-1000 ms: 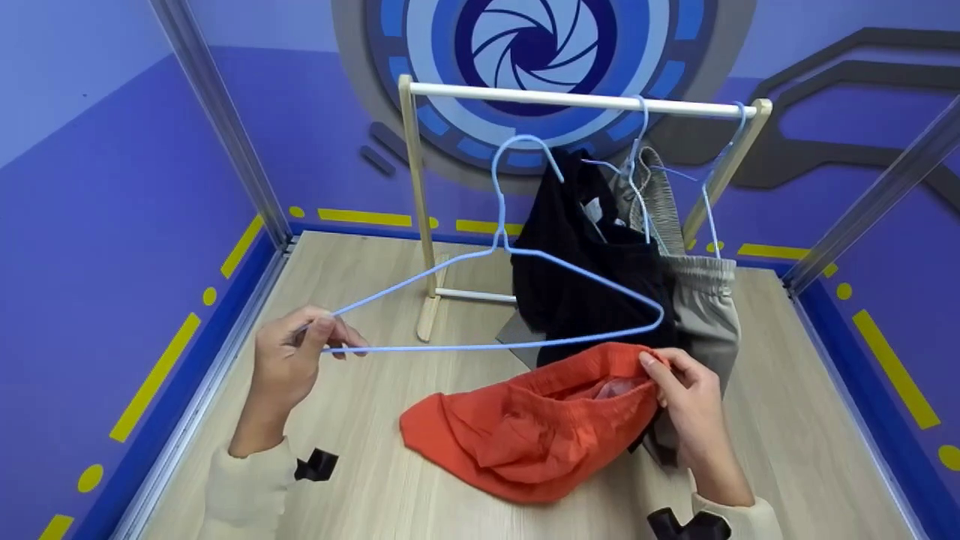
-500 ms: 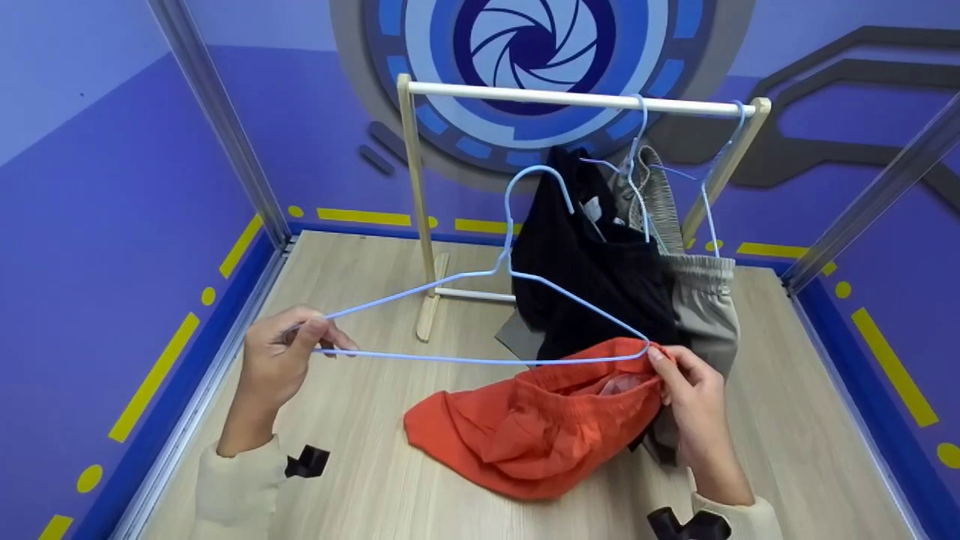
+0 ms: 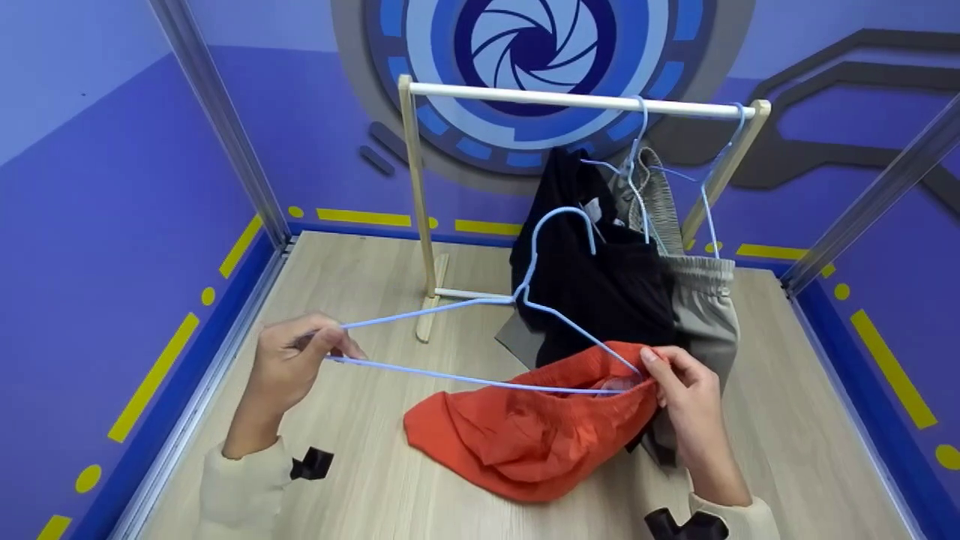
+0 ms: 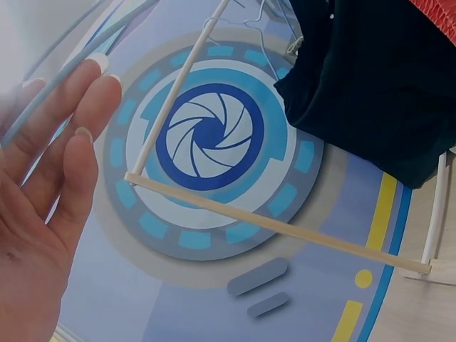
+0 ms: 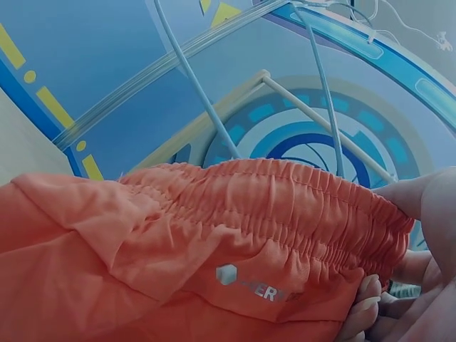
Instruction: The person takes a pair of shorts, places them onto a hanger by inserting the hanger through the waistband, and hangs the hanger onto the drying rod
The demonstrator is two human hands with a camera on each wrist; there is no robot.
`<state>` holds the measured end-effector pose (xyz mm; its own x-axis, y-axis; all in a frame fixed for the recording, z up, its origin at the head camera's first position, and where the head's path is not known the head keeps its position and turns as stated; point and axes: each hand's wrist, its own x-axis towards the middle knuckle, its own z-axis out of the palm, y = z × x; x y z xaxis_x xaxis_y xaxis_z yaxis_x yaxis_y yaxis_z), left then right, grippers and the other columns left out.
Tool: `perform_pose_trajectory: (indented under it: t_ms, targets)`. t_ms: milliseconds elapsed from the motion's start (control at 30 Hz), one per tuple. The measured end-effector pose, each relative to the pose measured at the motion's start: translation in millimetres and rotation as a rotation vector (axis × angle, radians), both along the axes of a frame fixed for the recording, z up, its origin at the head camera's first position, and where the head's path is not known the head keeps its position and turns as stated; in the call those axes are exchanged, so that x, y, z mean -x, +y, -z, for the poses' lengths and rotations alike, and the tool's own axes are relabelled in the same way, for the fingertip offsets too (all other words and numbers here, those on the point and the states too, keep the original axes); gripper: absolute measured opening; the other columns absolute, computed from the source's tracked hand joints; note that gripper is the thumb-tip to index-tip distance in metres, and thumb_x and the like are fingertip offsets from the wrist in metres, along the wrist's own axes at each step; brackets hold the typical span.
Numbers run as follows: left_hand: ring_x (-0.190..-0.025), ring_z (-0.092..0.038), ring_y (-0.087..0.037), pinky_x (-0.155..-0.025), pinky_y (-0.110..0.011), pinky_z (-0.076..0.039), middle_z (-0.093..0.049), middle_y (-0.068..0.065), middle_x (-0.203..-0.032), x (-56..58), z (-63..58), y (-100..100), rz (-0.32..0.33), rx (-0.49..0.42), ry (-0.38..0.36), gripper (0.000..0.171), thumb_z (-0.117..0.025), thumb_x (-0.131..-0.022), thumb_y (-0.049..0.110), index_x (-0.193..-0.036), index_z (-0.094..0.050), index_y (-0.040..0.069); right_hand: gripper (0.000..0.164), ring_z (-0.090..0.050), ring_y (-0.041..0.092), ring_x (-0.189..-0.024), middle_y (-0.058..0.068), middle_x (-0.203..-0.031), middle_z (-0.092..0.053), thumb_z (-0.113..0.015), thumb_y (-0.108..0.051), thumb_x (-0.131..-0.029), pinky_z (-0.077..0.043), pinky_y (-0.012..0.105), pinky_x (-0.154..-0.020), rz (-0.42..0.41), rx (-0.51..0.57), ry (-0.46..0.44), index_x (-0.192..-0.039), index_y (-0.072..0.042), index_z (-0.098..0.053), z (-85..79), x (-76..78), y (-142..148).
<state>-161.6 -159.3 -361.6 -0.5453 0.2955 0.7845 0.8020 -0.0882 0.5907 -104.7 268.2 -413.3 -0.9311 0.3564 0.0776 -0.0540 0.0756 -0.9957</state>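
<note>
My left hand [image 3: 296, 360] pinches one end of a light blue clothes hanger [image 3: 442, 379], whose hook points up and away. The hanger's other end dips inside the open waistband of orange-red shorts [image 3: 525, 442]. At the right edge of that waistband, my right hand [image 3: 690, 390] grips the cloth between thumb and fingers. In the right wrist view, the gathered elastic waistband [image 5: 285, 192] hides the hanger's tip, while two hanger wires rise behind it. In the left wrist view, the blue wire [image 4: 68, 60] crosses the fingers.
A small rack with a white rail [image 3: 525, 95] stands behind. Black clothing [image 3: 592, 292] and grey-beige bottoms [image 3: 709, 307] hang at its right side on blue hangers. A grey piece [image 3: 521, 341] lies under the black cloth. Blue-purple walls [image 3: 112, 225] enclose the wooden floor [image 3: 352, 450].
The hanger has come down and its right end has gone from above the shorts into the waistband opening. My right hand and the shorts have hardly moved.
</note>
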Motion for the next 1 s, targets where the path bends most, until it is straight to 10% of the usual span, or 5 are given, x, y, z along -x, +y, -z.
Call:
perform_pose_trajectory:
  t_ms: [433,1000]
  targets:
    - [-0.058,-0.058,-0.013,-0.058,-0.018,-0.048,-0.063,-0.012,-0.063,-9.3,-5.8,14.0,-0.051,0.054,0.032,0.021,-0.052,-0.089,-0.002,-0.071,-0.062,-0.002,0.024,-0.037,0.008,-0.047,-0.003,-0.058,-0.045,-0.069,-0.018,-0.081,-0.030,0.024,-0.042,0.012,-0.009,-0.026,-0.089,0.004,-0.060,-0.2,0.6,-2.8]
    - [-0.058,-0.059,-0.011,-0.059,-0.018,-0.047,-0.064,-0.003,-0.063,-1.2,16.9,31.3,-0.083,0.168,0.114,0.016,-0.057,-0.087,0.002,-0.075,-0.066,0.008,0.017,-0.046,0.011,-0.051,-0.001,-0.076,-0.058,-0.065,-0.012,-0.083,-0.038,0.027,-0.043,-0.116,-0.083,0.026,-0.093,0.001,-0.063,-4.7,-0.4,-18.7]
